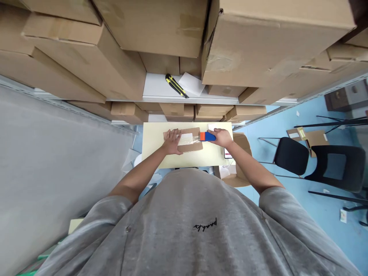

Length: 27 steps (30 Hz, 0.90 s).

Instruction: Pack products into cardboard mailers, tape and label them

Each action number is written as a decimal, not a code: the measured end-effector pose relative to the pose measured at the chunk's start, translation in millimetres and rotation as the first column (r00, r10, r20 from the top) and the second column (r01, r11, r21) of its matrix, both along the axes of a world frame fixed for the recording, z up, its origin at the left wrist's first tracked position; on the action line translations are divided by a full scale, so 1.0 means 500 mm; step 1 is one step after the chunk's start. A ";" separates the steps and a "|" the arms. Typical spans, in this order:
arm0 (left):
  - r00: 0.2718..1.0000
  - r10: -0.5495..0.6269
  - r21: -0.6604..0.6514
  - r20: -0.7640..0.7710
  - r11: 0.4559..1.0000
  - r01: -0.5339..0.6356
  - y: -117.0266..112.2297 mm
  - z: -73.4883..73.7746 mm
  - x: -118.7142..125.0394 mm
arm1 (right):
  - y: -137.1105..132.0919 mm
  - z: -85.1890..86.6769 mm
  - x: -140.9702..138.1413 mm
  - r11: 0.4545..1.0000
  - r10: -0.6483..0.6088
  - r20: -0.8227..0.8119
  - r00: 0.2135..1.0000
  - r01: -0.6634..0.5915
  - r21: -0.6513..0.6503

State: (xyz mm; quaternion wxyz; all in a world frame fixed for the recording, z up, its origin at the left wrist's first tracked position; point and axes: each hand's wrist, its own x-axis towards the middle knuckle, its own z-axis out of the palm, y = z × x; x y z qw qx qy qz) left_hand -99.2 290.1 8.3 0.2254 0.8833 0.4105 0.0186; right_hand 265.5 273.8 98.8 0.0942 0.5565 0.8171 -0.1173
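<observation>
On the pale yellow table [152, 153] lies a flat brown cardboard piece [194, 147] with a white label [187, 137] on its middle. My left hand [172, 142] presses down on the left end of the cardboard, fingers spread. A blue and orange tape dispenser [209, 136] sits in the grip of my right hand [222, 137], at the cardboard's right end. Clear shiny tape [196, 139] runs from the dispenser leftward over the label. How far the tape reaches under my left hand is hidden.
Shelves packed with cardboard boxes [161, 28] rise behind the table. A yellow and black utility knife [176, 85] rests on the shelf edge. At the table's right are a phone [227, 153] and an open carton [244, 149]. Black chairs [291, 155] stand farther right.
</observation>
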 end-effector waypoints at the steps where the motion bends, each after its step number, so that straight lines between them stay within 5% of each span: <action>1: 1.000 -0.004 0.002 -0.003 1.000 0.004 0.000 -0.001 -0.002 | -0.003 -0.005 0.018 1.000 -0.019 0.003 1.000 0.019 -0.003; 6: 0.997 -0.003 -0.030 -0.080 1.000 0.000 0.011 0.011 0.028 | -0.018 -0.034 0.054 0.998 -0.051 -0.020 0.999 0.050 -0.026; 12: 0.984 -0.145 -0.071 -0.098 0.988 0.139 0.030 0.036 0.218 | -0.018 -0.037 0.065 0.997 -0.075 -0.040 0.996 0.074 -0.014; 15: 0.989 -0.121 -0.074 -0.091 0.991 0.114 0.034 0.042 0.269 | -0.013 -0.024 0.074 0.996 -0.093 -0.050 0.994 0.093 -0.005; 27: 0.984 -0.135 0.021 0.112 0.991 0.134 0.050 0.120 0.127 | -0.011 0.031 0.076 0.995 -0.053 -0.190 0.980 0.067 0.072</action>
